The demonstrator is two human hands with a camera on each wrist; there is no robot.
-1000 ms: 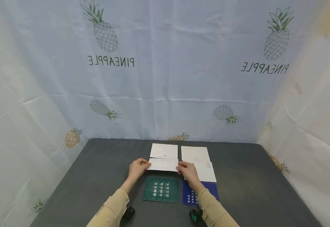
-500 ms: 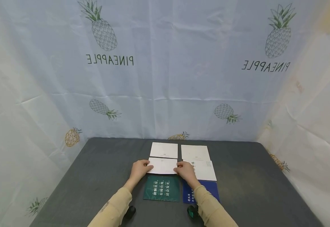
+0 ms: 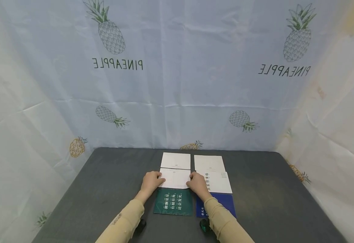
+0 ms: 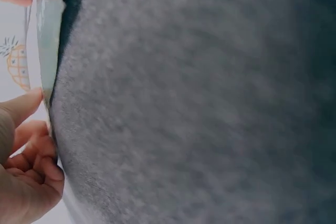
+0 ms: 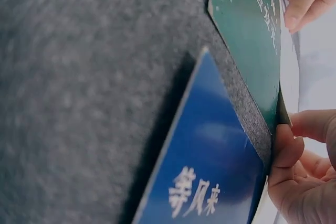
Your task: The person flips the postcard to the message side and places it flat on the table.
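Both hands pinch opposite short edges of a white card in the head view. My left hand holds its left edge and my right hand its right edge, thumbs on top. The card's near edge lies right at the far edge of a green card with white writing. In the left wrist view the fingers of the left hand curl under the card's edge. The right wrist view has the right hand gripping the other end, close by the green card and a blue card.
Beyond the held card lies another white card. To the right, a column holds a cream card, a white card with writing and the blue card, partly under the right forearm. All rest on a dark grey table before a pineapple-print curtain.
The held card's near edge has come down toward me and the card looks flatter, its near edge now meeting the green card. Both hands have shifted slightly nearer, still pinching its ends.
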